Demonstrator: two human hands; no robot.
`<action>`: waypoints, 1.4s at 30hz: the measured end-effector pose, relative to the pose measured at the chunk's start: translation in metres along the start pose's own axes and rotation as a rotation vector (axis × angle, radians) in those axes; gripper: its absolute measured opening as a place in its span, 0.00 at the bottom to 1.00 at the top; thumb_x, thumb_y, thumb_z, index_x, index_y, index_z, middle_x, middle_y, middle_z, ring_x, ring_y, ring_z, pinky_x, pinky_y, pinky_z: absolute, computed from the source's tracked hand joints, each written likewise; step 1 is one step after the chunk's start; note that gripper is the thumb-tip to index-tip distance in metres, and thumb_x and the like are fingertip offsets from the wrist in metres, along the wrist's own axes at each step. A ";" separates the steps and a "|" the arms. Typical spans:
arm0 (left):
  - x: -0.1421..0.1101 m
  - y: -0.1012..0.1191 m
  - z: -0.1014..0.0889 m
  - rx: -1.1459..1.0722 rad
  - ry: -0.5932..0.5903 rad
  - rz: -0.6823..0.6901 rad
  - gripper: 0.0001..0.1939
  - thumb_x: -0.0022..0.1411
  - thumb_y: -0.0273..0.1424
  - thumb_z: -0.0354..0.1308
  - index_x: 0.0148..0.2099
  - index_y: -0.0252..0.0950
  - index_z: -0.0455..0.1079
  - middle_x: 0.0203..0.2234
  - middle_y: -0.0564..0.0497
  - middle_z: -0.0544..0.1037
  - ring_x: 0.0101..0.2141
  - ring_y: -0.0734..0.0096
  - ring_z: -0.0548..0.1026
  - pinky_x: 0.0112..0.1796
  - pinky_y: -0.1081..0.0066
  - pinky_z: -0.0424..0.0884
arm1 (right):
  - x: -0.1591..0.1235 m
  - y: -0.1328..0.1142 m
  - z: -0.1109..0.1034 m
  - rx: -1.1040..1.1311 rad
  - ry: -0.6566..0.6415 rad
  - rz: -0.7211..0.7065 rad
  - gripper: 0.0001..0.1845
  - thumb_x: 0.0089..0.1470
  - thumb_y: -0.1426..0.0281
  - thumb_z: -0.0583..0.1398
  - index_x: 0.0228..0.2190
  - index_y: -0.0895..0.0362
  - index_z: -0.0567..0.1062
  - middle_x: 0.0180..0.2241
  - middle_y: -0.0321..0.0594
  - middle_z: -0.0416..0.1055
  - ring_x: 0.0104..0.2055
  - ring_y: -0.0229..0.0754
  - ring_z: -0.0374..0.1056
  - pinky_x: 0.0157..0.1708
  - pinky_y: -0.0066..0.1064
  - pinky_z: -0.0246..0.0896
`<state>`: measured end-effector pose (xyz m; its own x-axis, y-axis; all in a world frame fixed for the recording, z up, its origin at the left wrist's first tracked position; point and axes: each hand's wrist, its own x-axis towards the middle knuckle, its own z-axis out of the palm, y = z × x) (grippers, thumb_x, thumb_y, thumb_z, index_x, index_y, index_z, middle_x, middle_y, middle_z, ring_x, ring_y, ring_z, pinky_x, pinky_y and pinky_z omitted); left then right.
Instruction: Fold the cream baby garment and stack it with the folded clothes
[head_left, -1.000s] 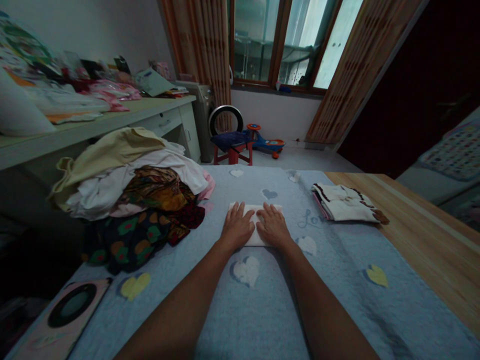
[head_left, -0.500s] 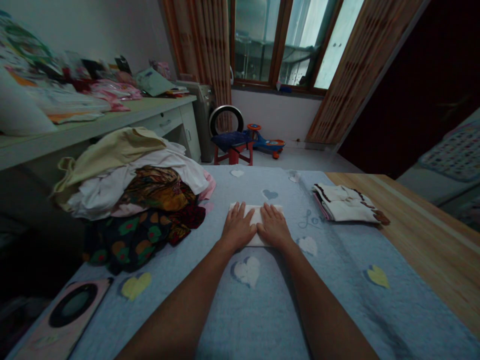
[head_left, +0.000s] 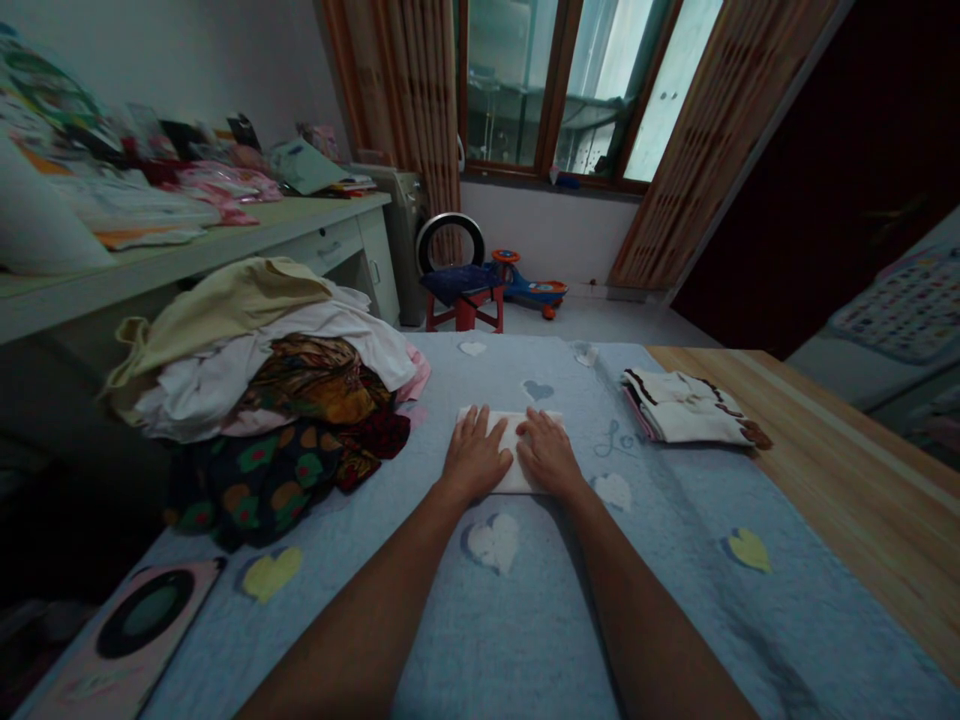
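A small folded white cloth [head_left: 516, 478] lies flat on the blue heart-patterned sheet [head_left: 517, 630], in the middle of the view. My left hand [head_left: 476, 455] rests palm down on its left half, fingers stretched forward. On the right half lies my right hand [head_left: 549, 452], also palm down, with its fingers extended. Both hands cover much of the cloth, and a white strip shows between them. To the right sits a stack of folded clothes [head_left: 694, 410], white with dark trim on top.
A heap of loose clothes [head_left: 277, 370] is piled at the left. In the near left corner lies a pink flat object with a black ring [head_left: 146, 612]. Bare wooden surface [head_left: 862, 460] runs along the right. Beyond stand a red stool [head_left: 466, 312] and a cluttered desk [head_left: 300, 225].
Both hands stay on the white cloth. The thumbs came together half a second ago and now stand slightly apart. The view has shifted a little.
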<state>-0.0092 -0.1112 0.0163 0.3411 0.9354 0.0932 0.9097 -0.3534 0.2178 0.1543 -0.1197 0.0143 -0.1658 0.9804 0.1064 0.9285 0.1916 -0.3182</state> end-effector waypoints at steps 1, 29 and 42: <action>0.000 0.000 0.000 0.002 0.001 -0.002 0.31 0.64 0.40 0.50 0.68 0.44 0.55 0.69 0.46 0.50 0.68 0.51 0.46 0.63 0.53 0.45 | 0.000 -0.002 -0.001 -0.010 -0.006 0.011 0.19 0.60 0.68 0.51 0.51 0.55 0.70 0.67 0.43 0.52 0.70 0.47 0.42 0.65 0.44 0.37; 0.000 -0.001 0.001 0.007 -0.007 0.003 0.32 0.63 0.45 0.51 0.67 0.44 0.56 0.69 0.45 0.50 0.68 0.49 0.44 0.64 0.53 0.44 | 0.008 0.021 0.014 0.110 0.164 0.032 0.29 0.59 0.74 0.45 0.62 0.63 0.62 0.65 0.51 0.56 0.67 0.43 0.50 0.66 0.43 0.44; 0.002 -0.002 0.002 0.021 -0.017 -0.008 0.39 0.63 0.45 0.47 0.70 0.29 0.47 0.68 0.40 0.50 0.68 0.54 0.44 0.64 0.57 0.43 | 0.006 0.010 0.002 -0.099 0.023 0.041 0.29 0.61 0.74 0.45 0.62 0.67 0.60 0.66 0.50 0.52 0.69 0.45 0.44 0.66 0.39 0.40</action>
<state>-0.0103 -0.1086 0.0140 0.3373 0.9384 0.0754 0.9173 -0.3456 0.1976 0.1616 -0.1116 0.0098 -0.1206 0.9858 0.1170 0.9628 0.1448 -0.2280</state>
